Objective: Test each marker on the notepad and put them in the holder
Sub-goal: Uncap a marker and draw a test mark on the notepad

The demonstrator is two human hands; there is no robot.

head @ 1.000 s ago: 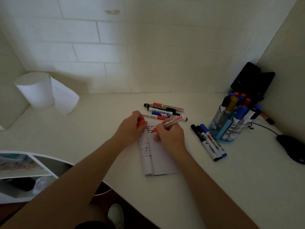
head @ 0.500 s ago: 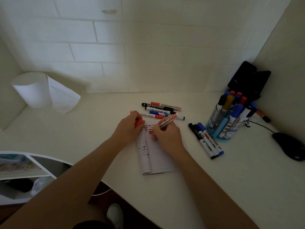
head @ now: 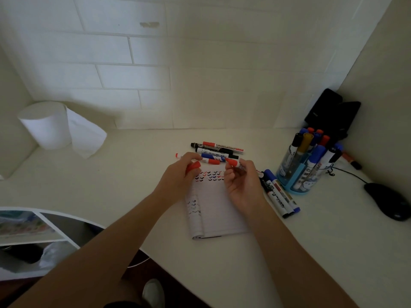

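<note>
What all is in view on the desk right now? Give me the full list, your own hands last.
notepad: one, white lined, open at desk centre, rows of test marks along its top
loose markers behind the notepad: about five, red, blue and black
loose markers right of the notepad: three or four, black and blue caps, lying side by side
holder: one, clear and blue, right of those, packed with upright markers
mouse: one, black, far right
black case: one, back right corner
paper towel roll: one, white, back left
left hand: grip on a red cap
right hand: grip on a red marker, above the notepad
</note>
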